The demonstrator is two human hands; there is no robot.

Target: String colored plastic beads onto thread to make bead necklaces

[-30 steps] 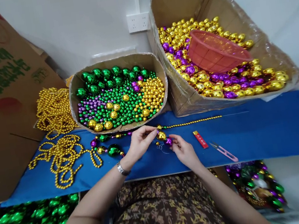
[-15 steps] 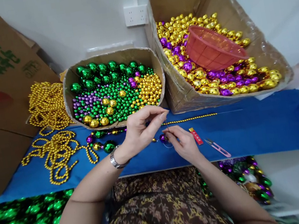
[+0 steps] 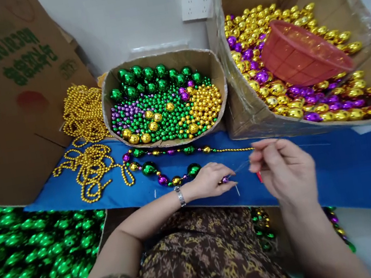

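Observation:
On the blue cloth lies a bead strand (image 3: 148, 169) of green, purple and gold balls, curving round from small gold beads (image 3: 234, 149) towards my left hand. My left hand (image 3: 213, 179) is closed around its end, with a purple bead (image 3: 225, 180) showing between thumb and fingers. Raised to the right of it, my right hand (image 3: 287, 167) has its fingers pinched together. A thin clear thread (image 3: 242, 166) runs between the two hands. A sliver of a red packet (image 3: 259, 177) shows beside my right hand, which covers the rest.
A low carton (image 3: 172, 142) of green, purple and gold beads stands behind the strand. To its right, a taller carton (image 3: 244, 120) holds gold and purple beads and a red basket (image 3: 302, 57). Gold bead chains (image 3: 93, 165) lie left. Green balls (image 3: 33, 271) fill the lower left.
My hands have moved apart: the left has lowered onto the bead end, and the right has risen and moved right, drawing the thread out. The view has shifted, and the thread snips are hidden.

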